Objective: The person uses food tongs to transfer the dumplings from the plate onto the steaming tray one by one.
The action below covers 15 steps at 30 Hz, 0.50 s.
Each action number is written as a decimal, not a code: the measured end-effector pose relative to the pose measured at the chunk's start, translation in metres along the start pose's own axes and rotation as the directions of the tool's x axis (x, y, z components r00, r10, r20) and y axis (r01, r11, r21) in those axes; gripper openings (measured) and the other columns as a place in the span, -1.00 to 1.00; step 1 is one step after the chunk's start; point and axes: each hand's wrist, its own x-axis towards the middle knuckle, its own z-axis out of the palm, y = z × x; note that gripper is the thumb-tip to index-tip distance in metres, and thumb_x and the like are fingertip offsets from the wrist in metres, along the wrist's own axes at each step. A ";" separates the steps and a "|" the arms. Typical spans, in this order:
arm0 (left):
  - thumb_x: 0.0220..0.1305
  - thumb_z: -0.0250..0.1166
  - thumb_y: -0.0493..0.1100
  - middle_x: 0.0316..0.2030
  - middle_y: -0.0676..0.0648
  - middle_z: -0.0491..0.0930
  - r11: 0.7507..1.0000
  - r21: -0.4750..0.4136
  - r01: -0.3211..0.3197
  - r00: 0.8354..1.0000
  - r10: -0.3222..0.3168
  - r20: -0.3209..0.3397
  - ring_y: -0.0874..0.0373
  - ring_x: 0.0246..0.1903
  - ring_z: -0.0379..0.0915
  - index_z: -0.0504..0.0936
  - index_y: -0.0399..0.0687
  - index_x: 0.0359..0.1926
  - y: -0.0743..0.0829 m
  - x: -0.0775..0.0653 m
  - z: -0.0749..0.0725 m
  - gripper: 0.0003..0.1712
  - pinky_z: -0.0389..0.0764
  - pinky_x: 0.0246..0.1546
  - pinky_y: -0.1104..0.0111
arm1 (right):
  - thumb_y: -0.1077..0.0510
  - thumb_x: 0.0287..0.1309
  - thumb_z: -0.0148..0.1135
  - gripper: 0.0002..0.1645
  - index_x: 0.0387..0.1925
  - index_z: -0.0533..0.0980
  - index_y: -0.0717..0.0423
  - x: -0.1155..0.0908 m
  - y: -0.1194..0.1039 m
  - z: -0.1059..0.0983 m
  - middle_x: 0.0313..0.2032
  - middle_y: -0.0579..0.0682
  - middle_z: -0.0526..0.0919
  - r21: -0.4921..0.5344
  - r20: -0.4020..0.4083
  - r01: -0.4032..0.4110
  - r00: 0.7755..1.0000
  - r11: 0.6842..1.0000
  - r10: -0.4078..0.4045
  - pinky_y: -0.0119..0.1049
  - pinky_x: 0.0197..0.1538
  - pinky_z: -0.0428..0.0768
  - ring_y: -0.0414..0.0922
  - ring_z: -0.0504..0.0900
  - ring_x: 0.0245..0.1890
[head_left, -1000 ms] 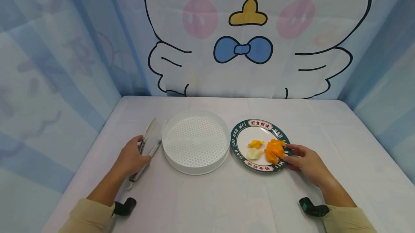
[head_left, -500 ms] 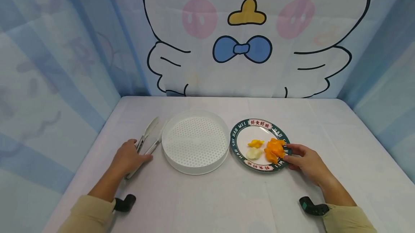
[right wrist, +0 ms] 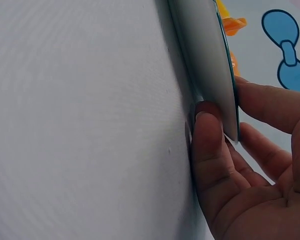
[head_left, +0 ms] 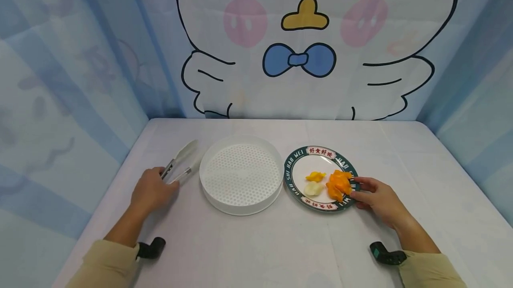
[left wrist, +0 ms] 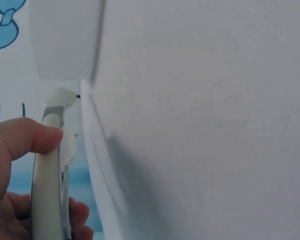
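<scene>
My left hand [head_left: 152, 193] grips a pair of tongs [head_left: 185, 151] with pale tips, their two arms spread apart and pointing away from me. In the left wrist view the thumb presses one arm of the tongs [left wrist: 46, 187] while the fingers lie on the far side. At the right, my right hand [head_left: 378, 201] pinches the rim of a green-edged white plate [head_left: 294, 189]. The right wrist view shows fingers beneath the plate [right wrist: 207, 60] and the thumb at its edge. On the plate lie an orange cluster [head_left: 339, 185], a small yellow piece [head_left: 315, 176] and a pale yellow piece [head_left: 313, 189].
Between the tongs and the plate stands a round white perforated tray [head_left: 240, 209], close against the plate. A white cloth covers the table [head_left: 256, 252]. Behind it hangs a curtain [head_left: 248, 87] with a cartoon print, and blue-white curtains flank both sides.
My left hand has shifted slightly left and up. The tongs' near end has left the tabletop view and their tips point further away. My right hand and the plate have stayed put.
</scene>
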 end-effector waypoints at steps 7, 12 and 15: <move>0.35 0.27 -0.06 0.08 -0.52 0.45 0.992 -0.028 -0.124 0.990 0.122 -0.076 -0.33 -0.03 0.45 0.25 -0.52 0.37 0.001 -0.001 -0.008 -0.22 0.52 -0.09 -0.14 | 0.14 0.34 0.29 -0.19 0.44 0.15 0.37 0.000 -0.001 0.002 0.32 0.46 0.20 -0.014 -0.013 -0.010 1.000 1.000 0.010 -0.39 -0.16 0.65 0.04 0.54 -0.08; 0.32 0.33 0.05 0.06 -0.49 0.51 0.985 -0.040 -0.170 0.976 0.162 -0.148 -0.28 -0.09 0.50 0.33 -0.48 0.34 0.003 -0.002 -0.008 -0.18 0.55 -0.15 -0.10 | 0.14 0.34 0.29 -0.19 0.44 0.15 0.37 0.000 -0.001 0.001 0.31 0.46 0.20 -0.014 -0.014 -0.011 1.000 1.000 0.010 -0.39 -0.17 0.65 0.01 0.55 -0.12; 0.28 0.37 0.11 0.07 -0.48 0.52 0.981 -0.018 -0.193 0.965 0.187 -0.186 -0.28 -0.11 0.51 0.38 -0.48 0.31 0.006 -0.004 -0.008 -0.16 0.53 -0.16 -0.11 | 0.14 0.33 0.30 -0.18 0.44 0.16 0.36 0.000 -0.001 0.001 0.31 0.46 0.19 -0.009 -0.013 -0.011 1.000 1.000 0.011 -0.39 -0.16 0.64 0.00 0.55 -0.12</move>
